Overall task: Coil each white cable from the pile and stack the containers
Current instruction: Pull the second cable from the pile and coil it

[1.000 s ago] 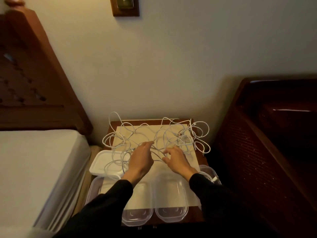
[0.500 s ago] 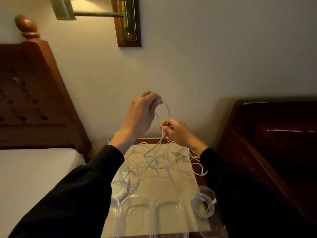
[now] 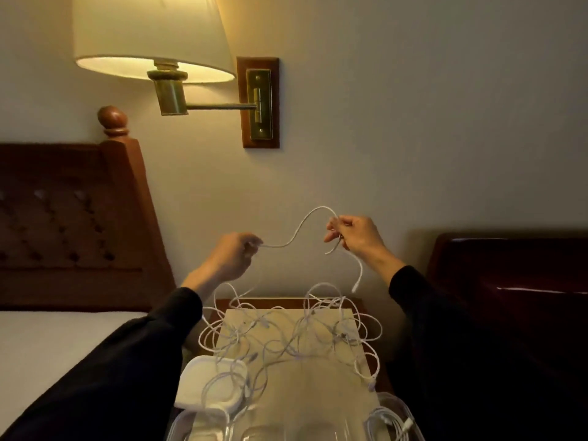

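A white cable [image 3: 297, 232] stretches in the air between both hands above the nightstand. My left hand [image 3: 234, 254] pinches one part of it; my right hand [image 3: 353, 233] grips it further along, and the free end with its plug [image 3: 357, 286] dangles below that hand. Below lies the tangled pile of white cables [image 3: 286, 335] on a beige mat [image 3: 318, 393]. A white lid [image 3: 203, 386] rests at the mat's left. Clear containers [image 3: 203, 428] line the front edge, and the right one holds a coiled cable [image 3: 389, 424].
A wooden nightstand [image 3: 286, 302] carries everything. A bed with white sheet [image 3: 47, 345] and dark headboard [image 3: 63, 224] stands left. A dark wooden chair or bench [image 3: 509, 297] stands right. A lit wall lamp [image 3: 152, 39] hangs above on the wall.
Both hands rose from the pile with one cable, then drew apart, stretching it between them. The view tilted upward, bringing the lamp into sight.
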Available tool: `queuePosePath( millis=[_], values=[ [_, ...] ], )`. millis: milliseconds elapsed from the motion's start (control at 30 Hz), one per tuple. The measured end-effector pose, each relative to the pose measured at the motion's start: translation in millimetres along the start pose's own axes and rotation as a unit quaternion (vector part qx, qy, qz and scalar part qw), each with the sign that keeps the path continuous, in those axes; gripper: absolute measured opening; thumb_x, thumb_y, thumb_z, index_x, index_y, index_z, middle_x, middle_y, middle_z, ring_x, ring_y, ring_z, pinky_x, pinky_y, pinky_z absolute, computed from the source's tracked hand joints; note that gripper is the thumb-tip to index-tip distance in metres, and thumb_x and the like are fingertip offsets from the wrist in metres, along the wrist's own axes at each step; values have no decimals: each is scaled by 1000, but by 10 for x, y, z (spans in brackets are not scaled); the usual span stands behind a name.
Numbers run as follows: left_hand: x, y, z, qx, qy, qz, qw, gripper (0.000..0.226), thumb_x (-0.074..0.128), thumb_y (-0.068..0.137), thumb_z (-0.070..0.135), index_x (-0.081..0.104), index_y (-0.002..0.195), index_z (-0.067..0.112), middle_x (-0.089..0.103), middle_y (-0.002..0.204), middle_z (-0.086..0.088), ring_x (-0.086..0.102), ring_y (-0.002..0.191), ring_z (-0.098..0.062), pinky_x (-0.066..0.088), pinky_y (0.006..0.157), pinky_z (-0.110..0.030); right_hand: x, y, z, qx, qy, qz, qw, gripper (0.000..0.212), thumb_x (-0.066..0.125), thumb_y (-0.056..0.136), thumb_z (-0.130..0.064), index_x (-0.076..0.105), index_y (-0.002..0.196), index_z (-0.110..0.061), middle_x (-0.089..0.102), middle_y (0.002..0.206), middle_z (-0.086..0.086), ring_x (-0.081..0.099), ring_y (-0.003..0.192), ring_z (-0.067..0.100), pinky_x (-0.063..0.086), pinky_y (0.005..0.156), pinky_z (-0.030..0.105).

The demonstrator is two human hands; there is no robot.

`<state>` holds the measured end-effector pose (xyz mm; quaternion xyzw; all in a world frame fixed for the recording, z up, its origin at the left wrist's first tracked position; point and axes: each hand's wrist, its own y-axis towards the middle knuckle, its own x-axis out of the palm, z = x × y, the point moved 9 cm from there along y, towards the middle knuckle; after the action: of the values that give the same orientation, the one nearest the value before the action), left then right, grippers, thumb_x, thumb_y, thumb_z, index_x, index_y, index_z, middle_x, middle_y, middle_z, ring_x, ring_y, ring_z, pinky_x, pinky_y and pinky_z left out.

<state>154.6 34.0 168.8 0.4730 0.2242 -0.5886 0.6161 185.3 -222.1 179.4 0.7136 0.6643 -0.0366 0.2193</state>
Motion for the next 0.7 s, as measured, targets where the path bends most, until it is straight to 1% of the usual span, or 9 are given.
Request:
queuePosePath(
  millis=[100,167,233,333,400,467,500,600,700],
  values=[
    [645,-215,-347,-52,64,-190,978,52,50,97,9,36,147,13,45,148,-8,47,131,-25,38,103,-28,27,-39,-185,-15,-6,-32,999,29,54,99,-32,72,85,-14,73,70,1,60,61,6,45,62,19],
    [652,-207,-217,-44,48,-166,984,59,55,97,14,30,150,14,41,150,-8,45,133,-25,37,104,-28,55,-89,-286,-20,10,-55,998,29,53,100,-31,72,91,-10,74,75,2,66,66,6,47,62,15],
    [418,-87,93,-8,21,-60,998,63,60,94,15,31,150,13,46,147,-11,50,128,-28,38,104,-33,115,-148,-341,-15,19,-92,996,30,53,100,-28,71,96,-4,73,79,7,68,68,12,52,65,21],
    [46,25,569,32,-119,57,991,63,58,94,6,32,150,19,49,143,-7,67,93,-25,56,78,-36,156,-215,-361,-3,41,-122,992,30,50,101,-27,70,95,-5,63,66,5,59,60,16,53,66,32],
    [69,75,845,43,-277,5,960,68,50,96,-2,24,152,25,46,139,-1,69,81,-23,56,59,-28,165,-265,-413,4,59,-144,988,33,46,102,-30,68,94,-8,49,58,-1,45,51,10,45,55,25],
    [192,116,989,23,-411,-68,909,65,45,97,-5,25,150,26,50,125,0,69,79,-24,55,57,-29,139,-324,-496,-7,53,-158,986,35,41,103,-32,65,92,-9,39,55,-4,33,48,9,34,49,21],
    [206,138,1034,35,-422,-76,903,53,45,98,-3,35,145,20,56,112,-3,67,74,-22,55,58,-32,110,-350,-530,-15,48,-161,986,35,41,104,-32,64,90,-10,37,55,-5,30,48,9,32,48,22],
    [-37,161,1147,145,-219,34,964,17,49,100,11,65,98,12,60,76,-2,56,63,-11,46,63,-26,30,-436,-541,-25,41,-184,982,38,41,104,-34,64,87,-8,36,52,-7,28,47,9,28,47,22],
    [-327,93,1380,248,-89,123,957,18,54,98,14,67,86,9,62,81,5,52,71,-6,37,65,-10,0,-540,-520,-7,100,-198,975,39,37,105,-34,61,89,-7,33,54,-6,26,47,8,25,44,20]
  ],
)
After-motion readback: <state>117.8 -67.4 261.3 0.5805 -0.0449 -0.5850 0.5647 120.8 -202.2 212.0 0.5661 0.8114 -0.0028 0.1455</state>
